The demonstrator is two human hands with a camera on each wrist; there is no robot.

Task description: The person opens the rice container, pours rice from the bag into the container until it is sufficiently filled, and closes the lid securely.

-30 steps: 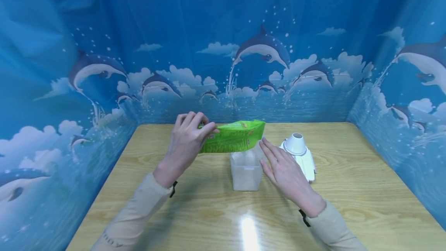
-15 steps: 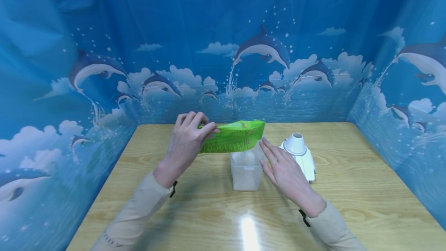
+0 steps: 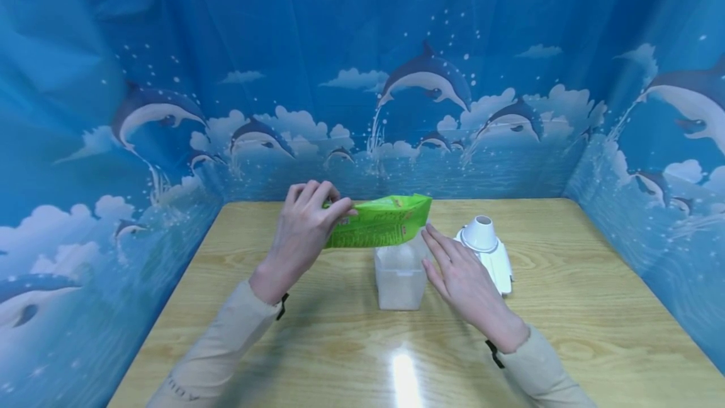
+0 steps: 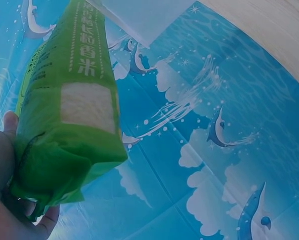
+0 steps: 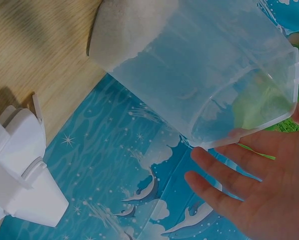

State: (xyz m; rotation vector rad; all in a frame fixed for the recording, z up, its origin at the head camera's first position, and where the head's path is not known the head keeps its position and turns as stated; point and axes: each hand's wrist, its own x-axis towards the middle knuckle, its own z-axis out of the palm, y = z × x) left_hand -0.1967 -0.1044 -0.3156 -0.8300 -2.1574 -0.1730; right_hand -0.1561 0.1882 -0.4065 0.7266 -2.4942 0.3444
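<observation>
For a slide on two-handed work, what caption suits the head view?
Left hand grips a green bag over a clear container, right hand beside it, white plastic part nearby.

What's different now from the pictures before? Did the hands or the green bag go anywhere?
Nothing I can see really changed: nothing was picked up or let go. The left hand still holds the green bag above the clear container, the right hand stays with its fingers at the rim, and the white cone-topped thing hasn't moved.
</observation>
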